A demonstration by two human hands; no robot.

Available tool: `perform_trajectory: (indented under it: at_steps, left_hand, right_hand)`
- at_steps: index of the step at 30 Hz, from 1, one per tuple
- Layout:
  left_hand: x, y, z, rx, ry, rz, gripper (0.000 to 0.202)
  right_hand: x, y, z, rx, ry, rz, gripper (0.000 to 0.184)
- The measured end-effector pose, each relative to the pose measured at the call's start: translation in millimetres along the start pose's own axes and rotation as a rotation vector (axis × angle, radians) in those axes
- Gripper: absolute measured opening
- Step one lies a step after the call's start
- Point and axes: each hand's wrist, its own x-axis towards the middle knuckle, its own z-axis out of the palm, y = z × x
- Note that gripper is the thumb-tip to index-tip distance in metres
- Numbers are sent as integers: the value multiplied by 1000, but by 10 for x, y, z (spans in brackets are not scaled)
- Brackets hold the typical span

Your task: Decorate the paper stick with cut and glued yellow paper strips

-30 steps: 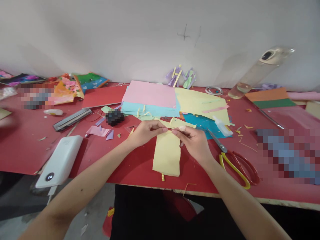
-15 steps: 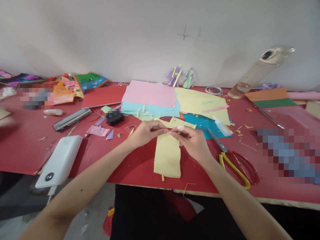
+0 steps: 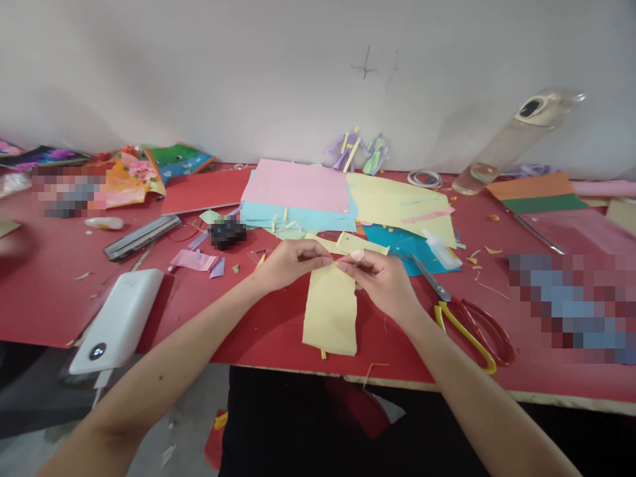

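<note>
A pale yellow strip of paper point(image 3: 330, 311) hangs toward the table's front edge, its top end pinched between my two hands. My left hand point(image 3: 294, 266) grips that end with thumb and fingers closed. Close beside it, my right hand point(image 3: 380, 281) pinches the same end, fingertips nearly meeting those of the left. The exact edge under the fingers is hidden. Just behind the hands lies another yellow paper piece point(image 3: 365, 244). To the right rest scissors point(image 3: 444, 295) with one yellow and one red handle.
Pink paper point(image 3: 298, 185) and yellow sheets point(image 3: 402, 199) lie at the back. A glue bottle point(image 3: 441, 250) is right of my hands; a water bottle point(image 3: 511, 146) leans at the wall. A white power bank point(image 3: 119, 321) sits left, near a stapler-like grey bar point(image 3: 143, 237).
Both hands keep their pinch in nearly the same place. The lower end of the yellow paper has shifted slightly to the left.
</note>
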Motion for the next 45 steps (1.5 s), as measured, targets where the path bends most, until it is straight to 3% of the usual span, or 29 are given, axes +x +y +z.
perform_trajectory:
  at_steps: [12,23,32,45]
  left_hand:
    - [-11,16,-15,46,13,8,21]
    - [-15,58,-20,29,-7,43,11]
    - [-35,56,-33,43,-60,59,9]
    - [-28,37,-20,37,-43,39,10]
  right_hand:
    - [-3,12,23,90,-21,-9,18]
    - [4,7,27,165,-57,-3,15]
    - [17,19,-2,152,-116,-10,10]
    - [9,7,7,164,-130,-4,13]
